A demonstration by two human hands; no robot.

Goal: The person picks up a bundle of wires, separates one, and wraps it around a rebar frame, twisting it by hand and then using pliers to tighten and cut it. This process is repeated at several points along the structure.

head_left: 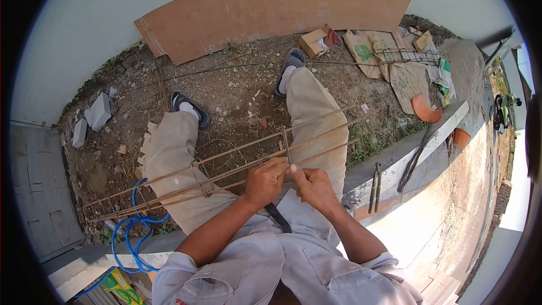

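A long cage of thin steel rods (237, 164) lies slantwise across my thighs, with bent wire stirrups around the rods. My left hand (265, 181) is closed at the lower corner of one stirrup (286, 146), its fingers curled by the rods. Right beside it, my right hand (314, 188) pinches at the same corner, thumb up. Whatever small piece sits between the fingertips is too small to make out. The two hands nearly touch.
Pincers (375, 189) and a bundle of dark wire (415, 161) lie on the ledge (361, 183) at the right. A blue hose (131, 237) coils at the lower left. Ahead are grey blocks (99, 112), a cardboard box (316, 43), paper sacks (406, 82) and a plywood sheet (271, 8).
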